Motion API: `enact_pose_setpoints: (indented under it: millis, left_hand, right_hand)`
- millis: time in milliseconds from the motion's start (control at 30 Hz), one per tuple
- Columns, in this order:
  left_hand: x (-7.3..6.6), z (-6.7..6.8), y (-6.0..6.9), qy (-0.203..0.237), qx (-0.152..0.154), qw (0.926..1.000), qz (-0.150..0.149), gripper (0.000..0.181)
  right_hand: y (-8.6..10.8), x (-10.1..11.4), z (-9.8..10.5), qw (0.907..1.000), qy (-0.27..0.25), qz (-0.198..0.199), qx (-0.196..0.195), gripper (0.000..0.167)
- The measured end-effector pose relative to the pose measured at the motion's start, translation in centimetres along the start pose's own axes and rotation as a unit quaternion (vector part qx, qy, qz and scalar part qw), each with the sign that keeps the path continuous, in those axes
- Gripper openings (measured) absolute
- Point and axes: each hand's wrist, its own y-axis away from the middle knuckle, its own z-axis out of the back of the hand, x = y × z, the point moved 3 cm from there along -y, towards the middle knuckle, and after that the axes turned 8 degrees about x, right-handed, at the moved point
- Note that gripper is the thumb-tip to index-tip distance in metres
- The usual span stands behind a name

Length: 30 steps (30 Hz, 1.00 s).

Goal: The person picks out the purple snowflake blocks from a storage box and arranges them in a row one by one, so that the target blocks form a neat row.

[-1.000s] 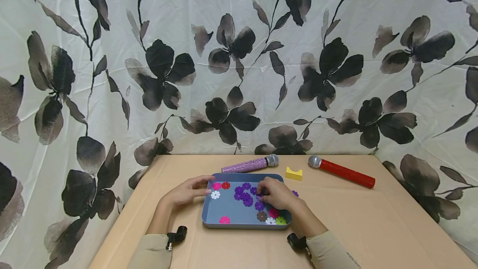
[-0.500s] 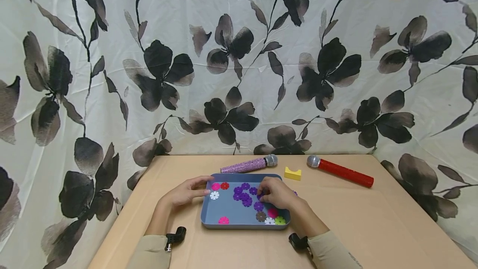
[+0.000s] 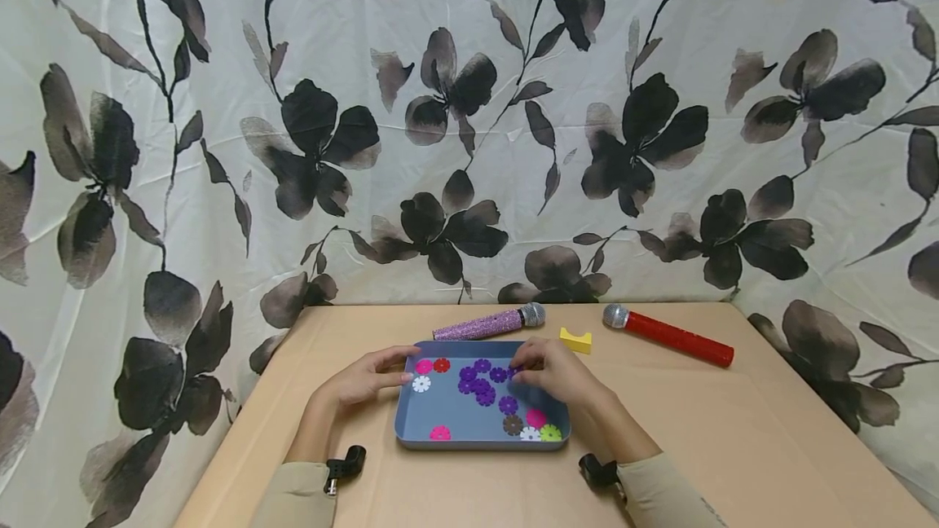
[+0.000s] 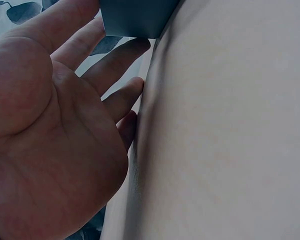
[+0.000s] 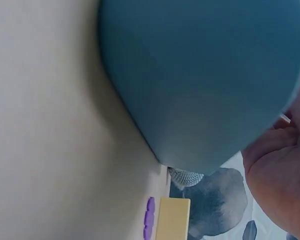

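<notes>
A blue-grey tray point(image 3: 458, 415) lies on the table with several flower-shaped discs in it. Most are a cluster of purple discs point(image 3: 484, 389); others are pink, red, white, brown and green. My left hand point(image 3: 359, 381) rests at the tray's left rim, thumb and fingers extended; the left wrist view shows its open palm point(image 4: 55, 135) beside the tray's corner point(image 4: 135, 17). Over the tray's right side, my right hand point(image 3: 561, 371) pinches a purple disc point(image 3: 514, 371), mostly covered by its fingers. In the right wrist view the tray wall point(image 5: 200, 75) hides the fingertips.
Behind the tray lie a purple glitter microphone point(image 3: 487, 323) and, farther right, a red microphone point(image 3: 671, 337). A yellow notched block point(image 3: 575, 341) stands between them. One loose purple disc point(image 5: 149, 219) sits on the table near the block.
My right hand has shifted slightly up and to the right, away from the lower purple discs, with a purple disc at its fingertips. My left hand stays at the rim.
</notes>
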Motion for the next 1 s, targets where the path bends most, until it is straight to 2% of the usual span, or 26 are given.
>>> enact_pose_setpoints:
  millis: [233, 567, 867, 1000]
  left_hand:
    - [0.2, 0.1, -0.1, -0.002, 0.0, 1.0, 0.001, 0.056]
    - [0.4, 0.1, -0.2, 0.014, -0.001, 0.9999, 0.007, 0.056]
    - [0.0, 0.1, -0.1, -0.004, 0.0, 1.0, -0.004, 0.054]
    - [0.1, 0.0, -0.1, 0.001, 0.002, 1.0, -0.008, 0.054]
  right_hand:
    - [0.5, 0.0, 1.4, 0.9993, -0.02, -0.02, -0.026, 0.017]
    - [1.7, -1.3, 3.9, 0.9983, -0.01, -0.002, -0.057, 0.016]
    - [3.1, -2.8, 6.2, 0.9979, -0.013, -0.012, -0.063, 0.017]
    - [3.8, -3.5, 7.0, 0.998, -0.011, -0.029, -0.055, 0.018]
